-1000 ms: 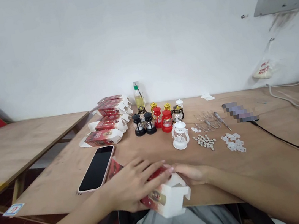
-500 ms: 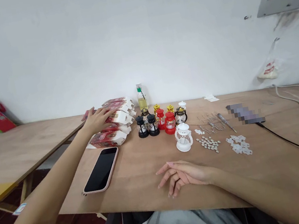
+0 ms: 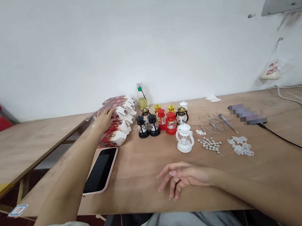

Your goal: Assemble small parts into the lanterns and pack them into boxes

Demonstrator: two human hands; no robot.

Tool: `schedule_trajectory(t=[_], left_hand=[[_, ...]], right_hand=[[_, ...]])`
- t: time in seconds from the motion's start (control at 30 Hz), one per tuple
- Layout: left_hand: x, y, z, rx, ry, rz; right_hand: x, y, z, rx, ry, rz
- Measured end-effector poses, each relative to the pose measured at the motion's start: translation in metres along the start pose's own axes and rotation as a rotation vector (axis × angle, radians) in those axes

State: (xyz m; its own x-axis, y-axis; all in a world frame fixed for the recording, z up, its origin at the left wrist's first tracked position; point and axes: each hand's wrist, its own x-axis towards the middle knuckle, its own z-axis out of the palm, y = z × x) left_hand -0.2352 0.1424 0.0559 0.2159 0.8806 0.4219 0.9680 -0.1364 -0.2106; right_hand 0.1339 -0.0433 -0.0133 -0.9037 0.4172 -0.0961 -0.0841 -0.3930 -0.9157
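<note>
Left hand [image 3: 106, 117] shifted, within the second, from the table's near edge out to the boxes [image 3: 114, 137]; right hand [image 3: 180, 180], then close beside it, now well apart and near the front edge.

Left hand: arm extended, fingers partly spread and bent over the boxes, touching; whether it grips one, cannot tell. Right hand: half open, fingers loosely curled, holding nothing.

Boxes: red and white, lying on their sides in a pile at the far left of the table [image 3: 139, 177]; white flaps at their right ends standing out.

Phone [image 3: 100, 172]: pink-edged, screen dark, in front of the boxes; left forearm crossing its edge in this view.

Bottle [image 3: 143, 102]: green cap, yellowish liquid, upright near the wall; lanterns [image 3: 171, 124]: black, red, gold, black-and-gold and white, upright in a group right of the boxes; white lantern [image 3: 184, 138] foremost.

Right side: wires [image 3: 213, 123], thin and bent; screwdriver [image 3: 228, 122], just beside them; discs [image 3: 210, 144], small, scattered; tabs [image 3: 240, 146], white, heaped; device [image 3: 246, 113], pixelated, with black cable [image 3: 299, 145].
</note>
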Motion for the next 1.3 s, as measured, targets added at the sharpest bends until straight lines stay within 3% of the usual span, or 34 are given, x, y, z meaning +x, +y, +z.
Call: schedule_trajectory(t=[0.1,0.2,0.33,0.43,0.5,0.57,0.67,0.73,0.9,1.13,1.3], left_hand=[[-0.005,0.007,-0.004,-0.082,0.119,0.026],[-0.019,0.028,-0.015,-0.139,0.298,0.044],[-0.051,0.091,-0.035,-0.288,0.527,0.168],[-0.079,0.151,-0.047,-0.401,0.466,0.467],[-0.093,0.188,-0.051,-0.378,0.41,0.693],[-0.099,0.216,-0.052,-0.347,0.412,0.791],[-0.098,0.243,-0.048,-0.433,0.426,0.688],[-0.096,0.251,-0.043,-0.53,0.408,0.557],[-0.098,0.256,-0.036,-0.661,0.32,0.471],[-0.101,0.25,-0.041,-0.616,0.332,0.496],[-0.095,0.234,-0.044,-0.632,0.217,0.579]], right_hand=[[-0.003,0.003,0.004,-0.213,0.115,-0.142],[-0.007,0.005,0.004,-0.659,0.412,-0.489],[-0.009,-0.002,-0.011,-1.107,0.949,-1.006],[-0.01,-0.009,-0.031,-1.2,1.249,-0.993],[-0.011,-0.01,-0.044,-1.166,1.265,-0.842],[-0.012,-0.006,-0.055,-1.065,1.153,-0.703],[-0.011,0.0,-0.064,-0.879,0.984,-0.589],[-0.009,0.001,-0.067,-0.809,0.956,-0.537],[-0.004,-0.004,-0.067,-0.783,1.028,-0.424],[-0.008,-0.006,-0.057,-0.85,1.022,-0.476],[-0.009,-0.007,-0.057,-0.944,1.19,-0.474]])
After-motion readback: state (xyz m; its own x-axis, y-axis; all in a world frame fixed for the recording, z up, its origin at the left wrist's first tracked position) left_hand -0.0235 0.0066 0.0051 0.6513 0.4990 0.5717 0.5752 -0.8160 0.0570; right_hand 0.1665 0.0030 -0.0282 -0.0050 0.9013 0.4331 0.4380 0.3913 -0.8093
